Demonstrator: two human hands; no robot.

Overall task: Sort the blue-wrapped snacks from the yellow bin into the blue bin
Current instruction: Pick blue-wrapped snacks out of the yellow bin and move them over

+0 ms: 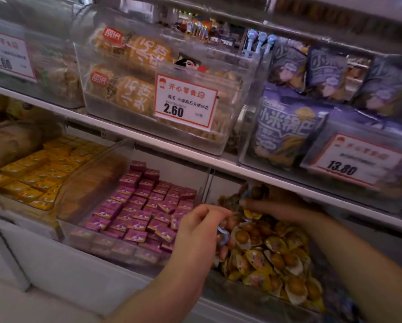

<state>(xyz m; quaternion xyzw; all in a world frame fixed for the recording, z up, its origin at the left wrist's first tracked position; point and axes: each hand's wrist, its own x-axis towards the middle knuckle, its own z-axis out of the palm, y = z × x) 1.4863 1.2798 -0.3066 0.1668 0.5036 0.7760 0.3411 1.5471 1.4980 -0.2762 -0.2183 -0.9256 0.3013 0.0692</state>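
Observation:
A clear bin (253, 297) on the lowest shelf, right of centre, holds a heap of yellow-wrapped snacks (277, 257) with brown round pieces showing through. My left hand (202, 231) hovers over the bin's left side, its fingers curled round a blue-wrapped snack (223, 238). My right hand (272, 206) reaches across to the back of the same bin. Its fingertips pinch a wrapped snack (252, 215) that shows yellow with a little blue. Blurred bluish wrappers (337, 292) lie right of the heap, under my right forearm; I cannot make out a bin there.
Left of the snack bin stand a clear bin of purple boxes (137, 206) and one of yellow boxes (37, 173). The shelf above (195, 155) carries clear boxes of biscuits (134, 94) and purple bags (288, 131), with price tags hanging low over the lower bins.

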